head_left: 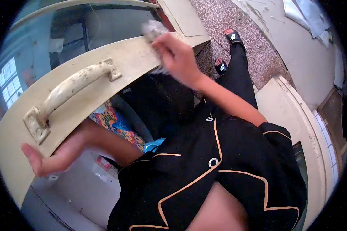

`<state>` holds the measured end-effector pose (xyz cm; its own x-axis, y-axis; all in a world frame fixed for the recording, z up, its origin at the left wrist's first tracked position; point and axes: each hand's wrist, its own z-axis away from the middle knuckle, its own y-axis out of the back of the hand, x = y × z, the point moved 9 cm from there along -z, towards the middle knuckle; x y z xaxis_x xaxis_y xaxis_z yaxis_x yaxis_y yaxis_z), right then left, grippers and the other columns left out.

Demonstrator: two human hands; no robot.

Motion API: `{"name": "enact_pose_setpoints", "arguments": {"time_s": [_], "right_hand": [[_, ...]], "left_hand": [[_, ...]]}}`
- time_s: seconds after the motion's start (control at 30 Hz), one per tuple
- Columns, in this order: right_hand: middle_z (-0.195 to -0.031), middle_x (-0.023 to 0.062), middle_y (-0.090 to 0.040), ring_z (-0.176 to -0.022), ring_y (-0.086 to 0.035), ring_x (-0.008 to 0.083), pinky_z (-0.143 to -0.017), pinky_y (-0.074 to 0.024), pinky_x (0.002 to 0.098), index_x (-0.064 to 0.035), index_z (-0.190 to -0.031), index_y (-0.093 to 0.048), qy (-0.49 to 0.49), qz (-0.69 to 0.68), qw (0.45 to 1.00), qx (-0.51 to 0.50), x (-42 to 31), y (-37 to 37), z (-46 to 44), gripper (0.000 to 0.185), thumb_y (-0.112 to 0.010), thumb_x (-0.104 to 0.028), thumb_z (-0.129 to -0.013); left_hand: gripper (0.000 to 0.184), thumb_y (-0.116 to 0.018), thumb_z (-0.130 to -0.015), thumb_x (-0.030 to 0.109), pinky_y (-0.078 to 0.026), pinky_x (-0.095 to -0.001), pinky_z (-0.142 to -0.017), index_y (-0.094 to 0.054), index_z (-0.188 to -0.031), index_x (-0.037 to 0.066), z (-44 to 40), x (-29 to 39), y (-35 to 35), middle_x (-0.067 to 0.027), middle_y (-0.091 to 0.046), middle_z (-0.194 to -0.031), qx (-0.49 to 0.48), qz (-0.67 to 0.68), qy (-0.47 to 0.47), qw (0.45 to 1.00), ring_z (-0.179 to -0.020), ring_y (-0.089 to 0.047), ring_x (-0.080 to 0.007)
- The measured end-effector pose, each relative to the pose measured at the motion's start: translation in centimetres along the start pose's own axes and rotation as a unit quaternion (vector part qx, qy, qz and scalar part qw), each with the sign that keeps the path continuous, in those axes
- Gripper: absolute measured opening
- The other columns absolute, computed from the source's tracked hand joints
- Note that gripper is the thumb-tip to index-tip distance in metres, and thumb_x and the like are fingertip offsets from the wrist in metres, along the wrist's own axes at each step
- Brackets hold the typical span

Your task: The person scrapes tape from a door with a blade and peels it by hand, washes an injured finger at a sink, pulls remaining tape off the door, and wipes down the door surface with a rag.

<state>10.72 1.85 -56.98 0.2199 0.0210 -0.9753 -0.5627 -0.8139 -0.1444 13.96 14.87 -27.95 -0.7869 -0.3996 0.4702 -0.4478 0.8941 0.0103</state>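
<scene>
A cream door frame (138, 50) with a glass pane (115, 23) stretches across the upper left. On it is a worn cream pull handle (75, 86). My right hand (177, 57) has its fingers closed on a crumpled greyish-white cloth (154, 30), which lies against the frame near its upper part; the cloth is slightly blurred. My left hand (61, 154) is at the frame's edge below the handle, thumb stretched out and palm towards the edge. Its other fingers are hidden behind the frame.
Black clothing with orange piping (196, 169) fills the lower middle. Two sandalled feet stand on a speckled floor (254, 50). A cream panel (285, 111) is at the right. Colourful patterned fabric (113, 123) and a pale surface (88, 188) show behind the left arm.
</scene>
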Motion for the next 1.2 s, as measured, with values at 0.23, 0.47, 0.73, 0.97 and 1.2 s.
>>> {"name": "enact_pose_setpoints", "arguments": {"time_s": [0.23, 0.47, 0.73, 0.97, 1.2], "right_hand": [[-0.073, 0.0171, -0.06, -0.066, -0.063, 0.0336, -0.055, -0.0466, 0.0375, -0.0065, -0.091, -0.055, -0.082, 0.108, 0.991, 0.002, 4.3, -0.3, 1.0, 0.007, -0.058, -0.013, -0.09], [-0.069, 0.0166, -0.06, -0.062, -0.062, 0.034, -0.053, -0.0473, 0.0398, -0.0065, -0.09, -0.053, -0.059, 0.132, 0.99, -0.003, 8.6, 1.4, 1.4, 0.009, -0.055, -0.015, -0.091], [-0.065, 0.0159, -0.057, -0.061, -0.06, 0.0348, -0.053, -0.0466, 0.0425, -0.0072, -0.091, -0.055, 0.05, 0.011, 0.999, -0.003, -0.2, 0.0, 0.5, 0.006, -0.059, -0.011, -0.088], [-0.087, 0.0237, -0.062, -0.086, -0.061, 0.0436, -0.072, -0.0479, 0.046, -0.0078, -0.101, -0.054, -0.283, 0.223, 0.929, -0.083, 22.2, 8.2, 7.3, 0.02, -0.05, -0.026, -0.094], [-0.096, 0.0096, -0.065, -0.087, -0.061, 0.0181, -0.079, -0.0469, 0.0315, -0.007, -0.108, -0.057, -0.236, 0.143, 0.961, -0.023, 19.2, 17.3, 5.2, 0.025, -0.058, -0.026, -0.092]], "left_hand": [[0.042, -0.05, -0.077, 0.033, -0.055, -0.0361, -0.079, -0.056, -0.103, 0.0, -0.5, 0.5, 0.4, -0.0207, -0.054, -0.107, -0.018, -0.002, -0.057, 0.998, -0.096, -0.061, -0.0258], [0.047, -0.049, -0.077, 0.035, -0.055, -0.0363, -0.079, -0.056, -0.106, -0.001, 0.2, 1.5, 0.2, -0.0198, -0.055, -0.108, -0.031, -0.064, -0.067, 0.995, -0.1, -0.061, -0.0265], [0.052, -0.053, -0.073, 0.039, -0.05, -0.0399, -0.086, -0.055, -0.108, 0.001, -0.6, 0.2, -0.4, -0.0174, -0.055, -0.109, -0.07, -0.009, -0.006, 0.997, -0.101, -0.059, -0.027], [0.052, -0.053, -0.072, 0.034, -0.051, -0.0419, -0.086, -0.052, -0.113, 0.003, -1.4, -0.8, 0.5, -0.0186, -0.052, -0.112, -0.066, 0.035, 0.012, 0.997, -0.105, -0.057, -0.0303], [0.063, -0.056, -0.066, 0.034, -0.049, -0.0436, -0.089, -0.05, -0.119, 0.0, -2.1, -4.0, 3.7, -0.0208, -0.05, -0.116, -0.038, 0.074, 0.088, 0.993, -0.107, -0.055, -0.0324]]}}
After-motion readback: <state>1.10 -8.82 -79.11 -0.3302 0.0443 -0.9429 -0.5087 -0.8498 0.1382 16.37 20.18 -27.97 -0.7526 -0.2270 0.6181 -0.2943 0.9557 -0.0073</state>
